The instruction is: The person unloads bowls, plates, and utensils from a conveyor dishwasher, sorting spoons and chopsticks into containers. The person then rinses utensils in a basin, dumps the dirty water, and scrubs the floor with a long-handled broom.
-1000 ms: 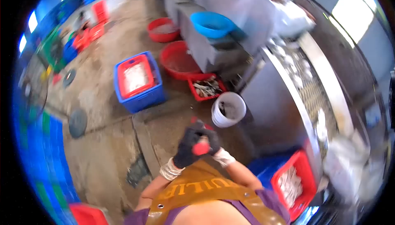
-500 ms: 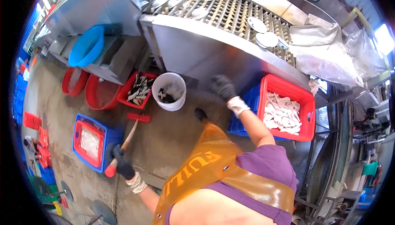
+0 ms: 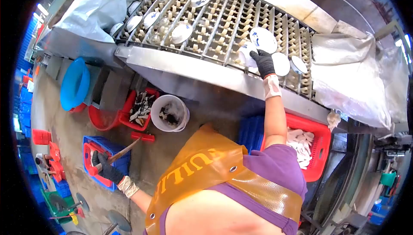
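My left hand, in a dark glove, is closed around the wooden handle of a long tool with a red crosspiece head. The tool slants over the floor beside a blue-and-red basket. My right hand, also dark-gloved with a pale cuff, reaches onto the slatted rack. Its fingers are closed on the edge of a white bowl. Right around it lie a white bowl with blue decoration, a plain white one and another patterned bowl.
More bowls lie at the left of the conveyor-like rack. Below stand a white bucket, a blue tub, a red crate of dark and white pieces, and a red basket of white pieces.
My right hand has risen from near the red basket to the rack and taken hold of a bowl. My left hand still holds the tool. The view has shifted.
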Tool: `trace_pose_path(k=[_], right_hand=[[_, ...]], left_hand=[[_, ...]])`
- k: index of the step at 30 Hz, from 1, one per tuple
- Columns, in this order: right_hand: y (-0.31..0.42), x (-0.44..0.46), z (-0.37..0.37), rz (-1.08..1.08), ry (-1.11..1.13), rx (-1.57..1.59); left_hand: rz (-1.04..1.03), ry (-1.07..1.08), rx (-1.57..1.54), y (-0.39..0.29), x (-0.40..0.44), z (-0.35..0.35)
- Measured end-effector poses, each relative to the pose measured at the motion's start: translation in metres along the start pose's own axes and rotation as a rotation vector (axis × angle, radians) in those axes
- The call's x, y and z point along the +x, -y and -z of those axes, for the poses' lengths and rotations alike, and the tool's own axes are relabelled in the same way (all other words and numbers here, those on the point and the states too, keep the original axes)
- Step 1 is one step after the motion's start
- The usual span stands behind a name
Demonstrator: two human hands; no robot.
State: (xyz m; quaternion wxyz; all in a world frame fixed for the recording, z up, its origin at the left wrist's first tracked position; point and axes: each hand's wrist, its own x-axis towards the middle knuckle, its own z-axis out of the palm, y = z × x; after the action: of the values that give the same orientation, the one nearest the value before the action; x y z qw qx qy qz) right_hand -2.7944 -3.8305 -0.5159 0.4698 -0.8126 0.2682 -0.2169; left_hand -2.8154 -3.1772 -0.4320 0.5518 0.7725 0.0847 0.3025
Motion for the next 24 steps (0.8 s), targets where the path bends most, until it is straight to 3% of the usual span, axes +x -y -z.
trace_pose_path(k=[1,3,4,6,7,8,13,15,17,18,19,21,22,23,24], right_hand=[[-0.008,0.019,-0.005,-0.175,0.037,0.071],[-0.036,0.056,-0.015,-0.155,-0.100,-0.007],[-0.041,0.068,-0.008,-0.062,-0.156,-0.393],[-0.073,0.095,-0.003,0.187,-0.599,-0.761],[-0.082,0.107,0.006,0.163,-0.768,-0.948],[-0.079,0.112,0.018,0.113,-0.778,-0.991],[-0.091,0.156,0.068,-0.085,-0.237,-0.821],[-0.081,0.159,0.081,-0.049,-0.307,-0.718],[-0.036,0.146,0.084,-0.037,-0.523,-0.703],[-0.037,0.143,0.086,0.109,-0.531,-0.415],[-0.042,0.142,0.093,-0.003,-0.239,0.128],[-0.028,0.115,0.105,-0.078,0.024,-0.243],[-0.098,0.132,0.108,0.173,0.183,-0.381],[-0.100,0.114,0.112,0.108,0.282,-0.776],[-0.098,0.099,0.116,0.072,0.404,-0.904]], left_hand=[[-0.012,-0.008,-0.001,0.000,0.000,-0.008],[-0.010,-0.075,-0.001,-0.004,-0.002,-0.015],[0.034,-0.103,-0.031,-0.003,0.002,-0.011],[0.057,-0.137,-0.011,-0.001,0.004,0.003],[0.081,-0.157,0.000,0.001,0.006,0.014],[0.041,-0.162,-0.078,0.013,0.011,0.025],[0.008,-0.243,-0.105,0.032,0.013,0.030],[0.014,-0.225,-0.017,0.041,0.015,0.032],[0.033,-0.174,-0.007,0.044,0.021,0.024],[0.014,-0.166,0.048,0.037,0.022,0.012],[0.045,-0.153,0.059,0.049,0.029,0.013],[0.009,-0.120,0.100,0.047,0.024,-0.003],[0.011,-0.155,0.118,0.031,0.015,-0.020],[0.022,-0.148,0.113,0.029,0.011,-0.023],[0.011,-0.122,0.104,0.030,0.007,-0.026]])
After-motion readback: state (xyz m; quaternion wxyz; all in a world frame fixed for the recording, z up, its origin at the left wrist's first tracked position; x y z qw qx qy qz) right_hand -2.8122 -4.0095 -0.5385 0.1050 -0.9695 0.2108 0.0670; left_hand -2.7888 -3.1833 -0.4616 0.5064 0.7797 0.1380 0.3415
